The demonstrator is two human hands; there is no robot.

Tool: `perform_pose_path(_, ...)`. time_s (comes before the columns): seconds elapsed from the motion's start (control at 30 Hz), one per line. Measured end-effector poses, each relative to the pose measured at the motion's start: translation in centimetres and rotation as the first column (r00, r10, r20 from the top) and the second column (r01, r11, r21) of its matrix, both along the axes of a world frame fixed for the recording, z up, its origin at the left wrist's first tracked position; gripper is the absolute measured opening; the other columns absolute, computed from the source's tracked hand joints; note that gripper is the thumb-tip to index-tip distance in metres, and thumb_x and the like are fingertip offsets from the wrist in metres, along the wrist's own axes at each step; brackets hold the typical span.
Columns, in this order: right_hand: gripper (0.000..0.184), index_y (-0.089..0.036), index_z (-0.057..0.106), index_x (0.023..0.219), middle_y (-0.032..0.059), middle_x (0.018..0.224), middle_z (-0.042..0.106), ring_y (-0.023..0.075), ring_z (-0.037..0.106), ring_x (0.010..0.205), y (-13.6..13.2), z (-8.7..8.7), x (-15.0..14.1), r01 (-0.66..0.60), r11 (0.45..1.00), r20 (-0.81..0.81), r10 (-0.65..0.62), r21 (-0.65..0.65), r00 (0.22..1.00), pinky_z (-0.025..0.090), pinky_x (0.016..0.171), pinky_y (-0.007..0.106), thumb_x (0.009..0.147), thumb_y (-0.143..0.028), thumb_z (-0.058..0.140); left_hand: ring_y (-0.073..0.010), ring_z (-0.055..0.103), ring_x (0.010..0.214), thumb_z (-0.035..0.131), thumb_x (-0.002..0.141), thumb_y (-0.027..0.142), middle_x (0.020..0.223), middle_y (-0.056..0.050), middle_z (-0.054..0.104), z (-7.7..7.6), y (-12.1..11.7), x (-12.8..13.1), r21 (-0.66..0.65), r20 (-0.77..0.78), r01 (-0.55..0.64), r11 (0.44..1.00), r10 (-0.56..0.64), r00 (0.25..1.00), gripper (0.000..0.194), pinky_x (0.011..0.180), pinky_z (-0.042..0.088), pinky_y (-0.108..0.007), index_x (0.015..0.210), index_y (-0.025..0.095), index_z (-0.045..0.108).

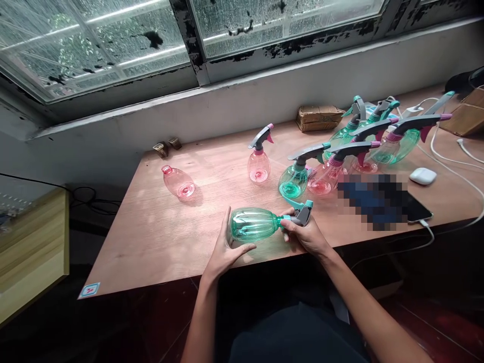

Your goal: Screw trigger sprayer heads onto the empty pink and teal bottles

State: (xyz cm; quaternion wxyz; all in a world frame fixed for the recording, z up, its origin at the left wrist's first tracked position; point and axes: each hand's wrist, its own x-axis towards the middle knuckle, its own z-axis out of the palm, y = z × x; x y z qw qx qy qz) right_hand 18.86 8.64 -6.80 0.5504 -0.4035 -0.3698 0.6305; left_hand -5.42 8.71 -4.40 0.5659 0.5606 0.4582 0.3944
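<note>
A clear green spray bottle lies on its side just over the table's front part, its base to the left. My right hand is closed around its neck, by the grey and turquoise trigger head. At the bottle's base is my left hand, fingers stretched up and thumb spread out below; whether the palm presses on the base I cannot tell. Beyond them stand a pink spray bottle with a grey and magenta head and a green spray bottle. A pink bottle without a head leans at the left.
Several more pink and green spray bottles crowd the right side of the table. Nearby are a phone on a white cable, a white earphone case, and a brown wrapped parcel by the wall. Two small brown pieces sit at the back left.
</note>
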Motion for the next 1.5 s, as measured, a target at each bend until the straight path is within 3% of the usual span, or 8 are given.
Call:
perform_pose_path(0.17,0.035,-0.018,0.062,0.093,-0.003,0.064,0.064,0.0128,0.06,0.048,-0.27,0.16,0.07,-0.038,0.999,0.055,0.038,-0.01,0.998,0.045,0.048,0.025,0.076,-0.038,0.084,-0.0351,0.04,0.145,0.083,0.076,0.037,0.154,-0.012,0.047,0.33,0.1,-0.05,-0.005,-0.026,-0.025,1.0,0.025,0.999,0.097,0.121,0.033,-0.046,0.156,0.025,0.031)
perform_pose_path(0.33,0.038,-0.019,0.06,0.09,-0.0035,0.061,0.064,0.0121,0.058,0.044,-0.19,-0.21,-0.11,0.012,0.999,0.015,-0.012,-0.036,1.0,0.043,0.045,0.023,0.075,-0.042,0.084,-0.0303,0.04,0.145,0.082,0.078,0.031,0.162,-0.007,0.033,0.42,-0.44,0.2,0.036,-0.036,0.004,0.999,-0.002,0.999,0.109,0.121,0.033,-0.045,0.159,0.036,0.01)
perform_pose_path(0.43,0.039,-0.019,0.058,0.089,-0.0027,0.061,0.065,0.0124,0.057,0.042,-0.19,-0.56,-0.19,0.015,0.999,0.02,-0.014,-0.051,1.0,0.042,0.042,0.023,0.074,-0.043,0.085,-0.0299,0.037,0.147,0.083,0.077,0.031,0.162,-0.008,0.034,0.45,-0.7,0.23,0.046,-0.065,0.016,0.999,-0.013,0.998,0.116,0.123,0.028,-0.046,0.16,0.036,0.002)
perform_pose_path(0.63,0.039,-0.02,0.057,0.092,-0.0014,0.065,0.067,0.0135,0.059,0.043,-0.11,-0.49,-0.41,0.001,0.999,0.036,0.001,-0.045,0.999,0.044,0.043,0.025,0.075,-0.043,0.084,-0.0337,0.038,0.146,0.083,0.076,0.037,0.158,-0.011,0.041,-0.07,-0.39,-0.08,-0.014,-0.001,-0.013,1.0,0.013,1.0,0.104,0.122,0.029,-0.047,0.159,0.028,0.021)
perform_pose_path(0.87,0.037,-0.019,0.059,0.094,-0.0018,0.065,0.067,0.0125,0.058,0.044,0.04,-0.22,-0.52,-0.002,0.999,0.039,0.003,-0.037,0.999,0.043,0.045,0.024,0.077,-0.043,0.083,-0.0308,0.035,0.148,0.083,0.077,0.03,0.164,-0.008,0.03,-0.15,-0.62,-0.19,0.026,-0.042,-0.016,1.0,0.017,0.999,0.114,0.122,0.028,-0.048,0.159,0.038,0.005)
perform_pose_path(1.07,0.035,-0.021,0.059,0.097,-0.0039,0.063,0.062,0.0127,0.056,0.046,0.15,-0.57,-0.59,-0.008,1.0,0.029,0.009,-0.01,1.0,0.041,0.048,0.025,0.08,-0.04,0.082,-0.0341,0.032,0.15,0.083,0.077,0.031,0.162,-0.01,0.037,0.05,-0.53,-0.17,-0.023,0.055,-0.042,0.999,0.043,0.998,0.102,0.122,0.029,-0.048,0.159,0.031,0.021)
perform_pose_path(1.37,0.032,-0.021,0.061,0.091,-0.004,0.063,0.06,0.0117,0.054,0.045,0.19,-0.64,-0.7,-0.007,1.0,0.052,0.007,0.014,0.999,0.039,0.046,0.024,0.079,-0.042,0.082,-0.0296,0.021,0.154,0.085,0.075,0.028,0.167,-0.005,0.024,-0.21,-0.7,-0.42,0.036,-0.027,-0.042,0.998,0.043,0.999,0.111,0.126,0.019,-0.046,0.159,0.036,0.013)
perform_pose_path(1.5,0.034,-0.021,0.06,0.095,-0.0038,0.064,0.062,0.0121,0.055,0.046,0.22,-0.79,-0.62,-0.008,1.0,0.05,0.007,0.019,0.999,0.04,0.047,0.025,0.08,-0.042,0.081,-0.0321,0.033,0.149,0.085,0.075,0.029,0.163,-0.008,0.035,-0.48,-0.68,-0.55,0.034,0.013,-0.062,0.997,0.062,0.998,0.102,0.123,0.028,-0.047,0.158,0.033,0.024)
